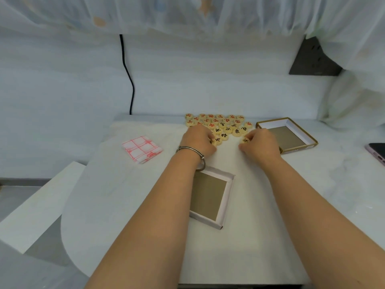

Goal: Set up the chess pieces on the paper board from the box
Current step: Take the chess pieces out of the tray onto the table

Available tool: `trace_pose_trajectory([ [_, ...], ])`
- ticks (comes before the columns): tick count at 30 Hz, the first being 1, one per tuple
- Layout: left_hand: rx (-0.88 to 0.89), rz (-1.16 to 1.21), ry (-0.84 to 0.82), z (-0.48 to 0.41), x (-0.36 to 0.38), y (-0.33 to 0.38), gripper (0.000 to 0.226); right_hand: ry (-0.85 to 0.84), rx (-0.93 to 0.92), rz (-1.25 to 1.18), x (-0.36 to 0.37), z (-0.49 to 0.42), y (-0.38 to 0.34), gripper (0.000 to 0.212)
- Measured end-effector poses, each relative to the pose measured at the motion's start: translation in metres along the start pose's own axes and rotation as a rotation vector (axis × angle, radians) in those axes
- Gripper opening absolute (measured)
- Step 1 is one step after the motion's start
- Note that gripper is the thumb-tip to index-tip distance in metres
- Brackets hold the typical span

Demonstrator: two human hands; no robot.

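Okay, starting left of the pile of chess pieces: the paper board lies folded on the surface, well apart from the pile and not yet spread out, so no piece has a square to sit on. My left hand is at the pile's near-left edge, fingers curled onto a black-marked piece there. Nearer me than the pile, partly under my left forearm, one half of the box lies empty. Now the pile itself: red-marked discs along its far side, black-marked ones on the near side, characters showing, loosely bunched. My right hand works the pile's near-right edge, fingers pinching another piece. Just right of the pile sits the other box half, empty too. My read: unboxing is done and sorting is underway. Unfolding the board and placing every piece is left.
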State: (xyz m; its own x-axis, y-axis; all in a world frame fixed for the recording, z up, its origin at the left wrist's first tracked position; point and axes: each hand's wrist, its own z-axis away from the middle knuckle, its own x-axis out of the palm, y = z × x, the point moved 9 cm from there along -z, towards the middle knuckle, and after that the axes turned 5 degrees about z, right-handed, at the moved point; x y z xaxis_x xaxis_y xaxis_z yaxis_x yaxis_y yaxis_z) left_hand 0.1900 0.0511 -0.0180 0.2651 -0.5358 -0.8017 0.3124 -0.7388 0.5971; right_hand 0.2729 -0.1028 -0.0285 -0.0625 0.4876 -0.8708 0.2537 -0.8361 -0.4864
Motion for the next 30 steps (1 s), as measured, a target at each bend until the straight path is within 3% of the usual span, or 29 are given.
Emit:
trace_pose_trajectory([
  [2, 0.021, -0.067, -0.071, 0.001, 0.011, 0.007, 0.034, -0.067, 0.017, 0.066, 0.007, -0.001, 0.0, 0.01],
  [5, -0.025, -0.079, -0.066, -0.003, 0.01, 0.005, 0.039, -0.047, -0.026, 0.031, 0.01, -0.002, -0.009, 0.042],
  [7, -0.063, -0.056, -0.027, -0.003, 0.005, -0.001, 0.04, -0.026, -0.061, -0.047, 0.011, -0.001, -0.017, 0.049],
  [11, -0.083, 0.036, 0.104, 0.002, -0.005, -0.006, 0.038, 0.116, -0.035, -0.165, -0.001, 0.001, -0.011, 0.039],
  [14, -0.084, 0.073, 0.132, 0.004, -0.008, -0.007, 0.034, 0.178, 0.041, -0.113, -0.005, 0.005, 0.005, 0.034],
  [18, -0.061, 0.085, 0.11, 0.005, -0.006, -0.004, 0.022, 0.105, -0.018, -0.001, 0.008, 0.001, 0.0, 0.033],
  [23, -0.046, 0.146, 0.069, 0.01, -0.009, -0.002, 0.025, 0.056, -0.055, -0.118, 0.01, 0.007, -0.014, 0.035],
  [27, -0.056, 0.101, 0.043, 0.023, -0.015, -0.005, 0.028, 0.058, -0.103, -0.033, 0.003, 0.028, -0.022, 0.023],
  [30, -0.076, -0.011, 0.011, 0.036, -0.018, -0.008, 0.029, -0.141, -0.166, 0.112, 0.011, 0.048, -0.038, 0.034],
])
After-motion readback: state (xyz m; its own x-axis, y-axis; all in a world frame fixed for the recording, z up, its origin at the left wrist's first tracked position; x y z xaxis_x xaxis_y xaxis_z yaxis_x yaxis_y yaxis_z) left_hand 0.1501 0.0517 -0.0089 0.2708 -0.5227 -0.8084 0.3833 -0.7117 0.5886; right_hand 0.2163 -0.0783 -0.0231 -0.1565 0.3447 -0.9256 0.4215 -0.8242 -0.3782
